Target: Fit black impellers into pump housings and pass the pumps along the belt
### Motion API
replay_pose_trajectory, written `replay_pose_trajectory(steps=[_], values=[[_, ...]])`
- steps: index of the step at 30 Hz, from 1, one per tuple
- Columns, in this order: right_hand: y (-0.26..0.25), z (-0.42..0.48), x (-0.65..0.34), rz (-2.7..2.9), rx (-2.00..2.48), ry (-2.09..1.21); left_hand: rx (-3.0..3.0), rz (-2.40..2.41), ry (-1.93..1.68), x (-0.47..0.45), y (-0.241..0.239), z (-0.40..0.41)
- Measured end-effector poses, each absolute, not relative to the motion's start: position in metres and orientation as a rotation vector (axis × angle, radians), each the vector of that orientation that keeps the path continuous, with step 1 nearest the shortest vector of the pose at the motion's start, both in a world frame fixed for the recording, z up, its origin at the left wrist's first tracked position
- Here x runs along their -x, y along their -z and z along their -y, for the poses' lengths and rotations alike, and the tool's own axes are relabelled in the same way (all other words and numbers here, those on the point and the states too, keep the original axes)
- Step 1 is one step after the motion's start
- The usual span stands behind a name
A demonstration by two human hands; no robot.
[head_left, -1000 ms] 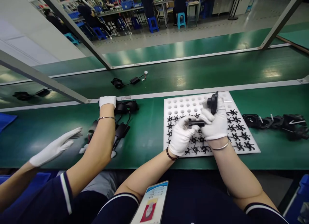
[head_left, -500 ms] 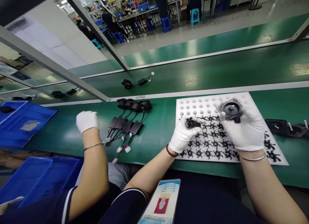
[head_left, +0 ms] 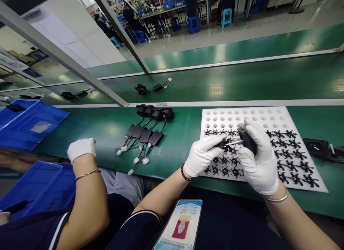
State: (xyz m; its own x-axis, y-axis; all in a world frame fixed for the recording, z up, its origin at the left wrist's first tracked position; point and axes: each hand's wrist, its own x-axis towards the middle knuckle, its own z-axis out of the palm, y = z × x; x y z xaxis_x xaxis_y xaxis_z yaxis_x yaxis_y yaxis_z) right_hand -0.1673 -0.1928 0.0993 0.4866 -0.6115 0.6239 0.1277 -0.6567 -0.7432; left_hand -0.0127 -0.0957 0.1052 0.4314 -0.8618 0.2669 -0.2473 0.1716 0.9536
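Note:
My left hand [head_left: 202, 155], in a white glove, pinches a small black impeller [head_left: 222, 144] over the foam tray. My gloved right hand [head_left: 259, 160] grips a black motor housing [head_left: 249, 141] turned on its side. From the housing a thin pale shaft [head_left: 235, 142] points left, its tip at or very near the impeller; whether they touch I cannot tell. Below both hands lies a white foam tray [head_left: 286, 118] with rows of black curved-blade impellers [head_left: 295, 155] and several bare holes along its far side. My right fingers partly hide the housing.
Black motor units with cables [head_left: 156, 137] lie left of the tray, and flat black housings [head_left: 317, 147] to its right. A co-worker's gloved hand [head_left: 82, 149] rests near blue bins [head_left: 51, 115]. Another unit [head_left: 141, 89] is on the green surface behind the white rail.
My right hand has turned the housing from facing up onto its side and brought it left to the impeller in my left hand. The co-worker's hand has moved left and nearer.

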Motion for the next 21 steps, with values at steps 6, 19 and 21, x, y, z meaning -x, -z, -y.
replay_pose_trajectory(steps=[6, 19, 21], values=[[-0.108, 0.199, 0.165, -0.291, 2.361, 1.404, -1.374, 0.996, 0.567, 0.017, -0.105, 0.094], [-0.088, 0.197, 0.168, -0.382, 1.952, 1.352, -1.402, 1.179, 0.386, 0.022, -0.118, 0.094], [-0.083, 0.192, 0.165, -0.484, 1.791, 1.352, -1.403, 1.189, 0.298, 0.024, -0.12, 0.094]])
